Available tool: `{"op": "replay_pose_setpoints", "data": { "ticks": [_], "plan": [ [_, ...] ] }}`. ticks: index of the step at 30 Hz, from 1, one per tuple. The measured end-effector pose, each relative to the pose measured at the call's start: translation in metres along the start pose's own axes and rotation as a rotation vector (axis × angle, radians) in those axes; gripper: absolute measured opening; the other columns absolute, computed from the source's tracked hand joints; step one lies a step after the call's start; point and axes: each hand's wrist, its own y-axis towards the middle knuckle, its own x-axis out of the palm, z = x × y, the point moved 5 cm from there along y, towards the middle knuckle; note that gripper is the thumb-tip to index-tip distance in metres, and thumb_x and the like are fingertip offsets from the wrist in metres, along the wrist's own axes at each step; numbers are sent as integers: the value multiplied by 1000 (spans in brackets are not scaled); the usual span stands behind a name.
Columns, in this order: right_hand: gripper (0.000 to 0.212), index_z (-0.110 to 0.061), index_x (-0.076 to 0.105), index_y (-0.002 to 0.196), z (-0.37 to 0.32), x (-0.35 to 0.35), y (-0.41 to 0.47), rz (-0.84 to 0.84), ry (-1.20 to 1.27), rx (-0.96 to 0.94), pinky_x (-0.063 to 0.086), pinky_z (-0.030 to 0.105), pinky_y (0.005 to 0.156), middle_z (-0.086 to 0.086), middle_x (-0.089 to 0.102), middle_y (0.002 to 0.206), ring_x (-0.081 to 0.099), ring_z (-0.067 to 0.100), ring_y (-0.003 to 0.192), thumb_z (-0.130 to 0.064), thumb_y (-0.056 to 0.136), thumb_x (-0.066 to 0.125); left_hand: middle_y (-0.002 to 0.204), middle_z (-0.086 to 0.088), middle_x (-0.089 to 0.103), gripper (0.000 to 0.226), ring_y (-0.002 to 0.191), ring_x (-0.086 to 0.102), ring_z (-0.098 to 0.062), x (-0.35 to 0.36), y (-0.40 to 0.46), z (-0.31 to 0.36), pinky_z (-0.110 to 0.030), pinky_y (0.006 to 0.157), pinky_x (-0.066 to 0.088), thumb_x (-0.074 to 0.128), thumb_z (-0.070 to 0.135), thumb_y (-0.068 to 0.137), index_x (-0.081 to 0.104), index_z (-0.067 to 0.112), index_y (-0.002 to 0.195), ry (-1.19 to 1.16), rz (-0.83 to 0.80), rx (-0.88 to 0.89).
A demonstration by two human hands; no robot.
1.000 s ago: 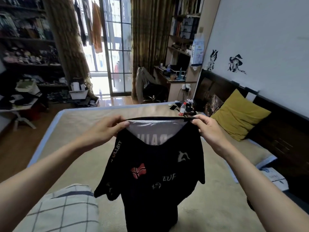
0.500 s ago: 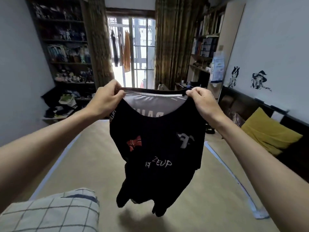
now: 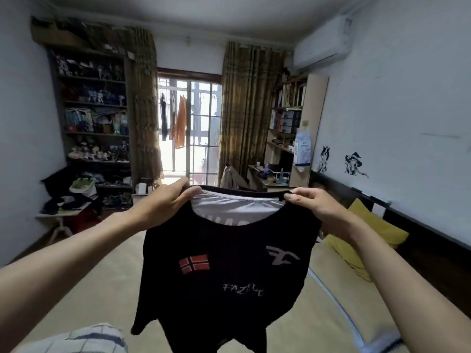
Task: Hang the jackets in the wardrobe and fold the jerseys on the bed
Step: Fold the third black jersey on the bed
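A black jersey (image 3: pixel 229 289) hangs in the air in front of me, above the bed (image 3: pixel 84 296). It has a red flag patch, a grey logo and grey lettering on the chest, and a grey inside back panel shows at the neck. My left hand (image 3: pixel 163 202) pinches its left shoulder. My right hand (image 3: pixel 313 205) pinches its right shoulder. The collar is stretched between both hands and the hem dangles free over the beige bed cover.
A checked pillow or folded cloth (image 3: pixel 76 340) lies at the near left of the bed. A yellow pillow (image 3: pixel 367 225) leans on the dark headboard (image 3: pixel 420 240) at right. Shelves (image 3: pixel 94 118), a cluttered side table (image 3: pixel 63 205), a desk (image 3: pixel 270 177) and a balcony door (image 3: pixel 191 128) stand beyond.
Both hands have lifted the jersey higher, off the bed, and my view has tilted up toward the room. The jersey now hangs flatter with its front spread out.
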Motion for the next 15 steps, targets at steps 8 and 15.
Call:
{"op": "replay_pose_setpoints", "data": {
  "ticks": [8, 15],
  "plan": [
    [36, -1, 73, 107, 22, 50, -127, -342, 133, 293, 59, 21, 66, 9, 70, 91, 72, 14, 73, -29, 86, 80, 68, -2, 53, 38, 65, 55, -20, -26, -122, 30, -46, 66, 48, 33, 69, 95, 44, 35, 81, 17, -44, 183],
    [45, -14, 80, 94, 11, 57, -181, -670, 128, 312, 60, 20, 63, 1, 76, 85, 74, 9, 72, -43, 62, 95, 67, 4, 50, 38, 60, 44, -11, -31, -180, 67, -31, 57, 36, 51, 61, 91, 55, 25, 80, -366, -385, 95]
  ]
}}
